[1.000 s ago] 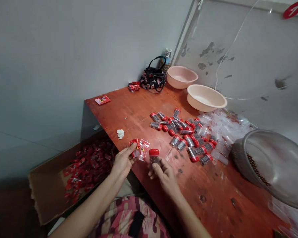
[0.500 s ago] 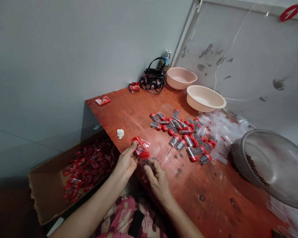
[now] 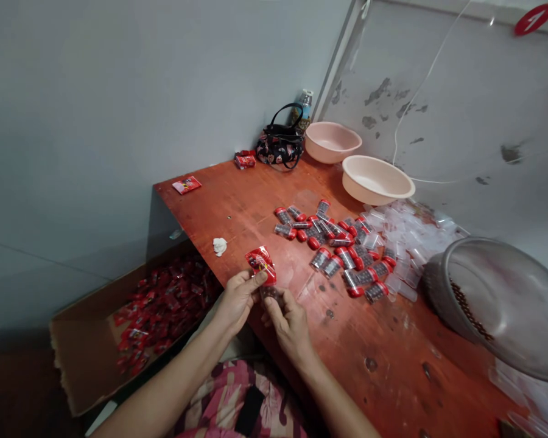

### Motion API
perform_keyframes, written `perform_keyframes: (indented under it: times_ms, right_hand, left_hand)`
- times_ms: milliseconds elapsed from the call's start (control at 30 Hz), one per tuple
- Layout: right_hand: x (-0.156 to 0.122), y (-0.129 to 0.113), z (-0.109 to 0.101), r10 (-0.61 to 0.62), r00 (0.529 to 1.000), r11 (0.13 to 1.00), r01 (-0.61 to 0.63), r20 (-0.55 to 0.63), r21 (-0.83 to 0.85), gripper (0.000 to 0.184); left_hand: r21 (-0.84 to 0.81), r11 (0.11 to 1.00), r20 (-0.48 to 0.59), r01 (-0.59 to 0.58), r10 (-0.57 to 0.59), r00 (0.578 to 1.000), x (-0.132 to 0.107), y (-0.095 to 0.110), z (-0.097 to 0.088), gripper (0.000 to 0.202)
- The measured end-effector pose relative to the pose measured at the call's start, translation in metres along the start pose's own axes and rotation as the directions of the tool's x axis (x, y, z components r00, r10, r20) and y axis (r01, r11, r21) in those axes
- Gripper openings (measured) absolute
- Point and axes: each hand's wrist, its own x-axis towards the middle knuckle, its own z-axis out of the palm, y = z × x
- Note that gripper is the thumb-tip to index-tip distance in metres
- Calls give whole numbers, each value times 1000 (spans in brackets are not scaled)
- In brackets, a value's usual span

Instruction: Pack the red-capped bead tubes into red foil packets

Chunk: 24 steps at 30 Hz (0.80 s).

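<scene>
My left hand (image 3: 235,301) pinches a small red printed packet (image 3: 261,264) over the near edge of the red wooden table (image 3: 251,201). My right hand (image 3: 288,319) is closed around a small clear jar of dark contents (image 3: 271,294), its top pushed up into the packet's lower end. The two hands touch each other just above the table edge. A heap of similar red-capped jars (image 3: 342,249) lies to the right of my hands.
Empty clear containers (image 3: 406,234) pile beyond the jars. Two pink basins (image 3: 377,179) and a black handbag (image 3: 281,146) stand at the back. A metal sieve (image 3: 497,301) sits at right. A cardboard box of red packets (image 3: 137,316) stands on the floor at left.
My right hand has brought the jar leftward to the packet, and its red cap is now hidden in the packet. Both hands have drawn together.
</scene>
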Motion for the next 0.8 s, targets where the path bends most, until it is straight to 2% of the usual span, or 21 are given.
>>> perform_keyframes:
  times_ms: [67,133,300,367,500,567,667,733,800]
  right_hand:
    - [1,0,-1,-11,1000,1000,11,-8,-12,22]
    - [3,-1,-3,10,1000,998,-11,19,54,21]
    - [9,-3,-8,98,969,918,-175,226,354,21]
    - [10,-3,-8,94,978,923,-156,187,352,20]
    - [10,0,-5,80,997,949,-83,23,306,18]
    - [10,2,-3,105,993,921,-117,53,372,19]
    - [10,5,-3,139,981,870,-187,137,455,20]
    - [10,4,-4,130,987,895,-158,96,416,21]
    - [10,2,-4,97,995,943,-93,5,320,21]
  left_hand:
    - [21,1000,6,19,-19,1000,0,-2,-1,18]
    - [56,998,34,28,-30,999,0,-1,-2,17]
    - [217,975,167,40,-77,983,-1,7,-4,22]
    - [241,970,169,39,-82,982,0,7,-6,22]
    - [217,976,66,6,-21,998,0,0,-5,18]
    - [197,980,47,6,-15,999,-1,-3,-3,20]
    - [159,987,77,24,-36,996,-4,-4,1,22]
    - [133,990,82,51,-62,995,-4,-5,2,21]
    - [121,991,56,56,-63,996,-2,-5,2,19]
